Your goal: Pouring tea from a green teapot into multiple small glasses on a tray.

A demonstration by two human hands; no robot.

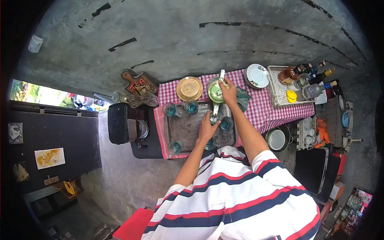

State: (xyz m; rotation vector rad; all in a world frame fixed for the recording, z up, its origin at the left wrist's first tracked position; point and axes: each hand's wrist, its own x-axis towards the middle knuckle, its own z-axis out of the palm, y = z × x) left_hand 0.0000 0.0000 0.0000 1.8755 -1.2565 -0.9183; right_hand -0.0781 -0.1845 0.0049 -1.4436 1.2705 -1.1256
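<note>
Small glass (213,117) at the metal tray's (182,130) far centre, steadied by the left hand (207,129) curled around it, while the right hand (229,93) presses closed on the green kettle (216,91) tilted above, blue-tinted glasses (191,106) ringing the tray.

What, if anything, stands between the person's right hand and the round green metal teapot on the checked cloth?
Nothing visible does. The right hand already rests on top of the round green metal teapot, while the left hand is lower down on the metal tray, among blue-tinted glasses.
</note>
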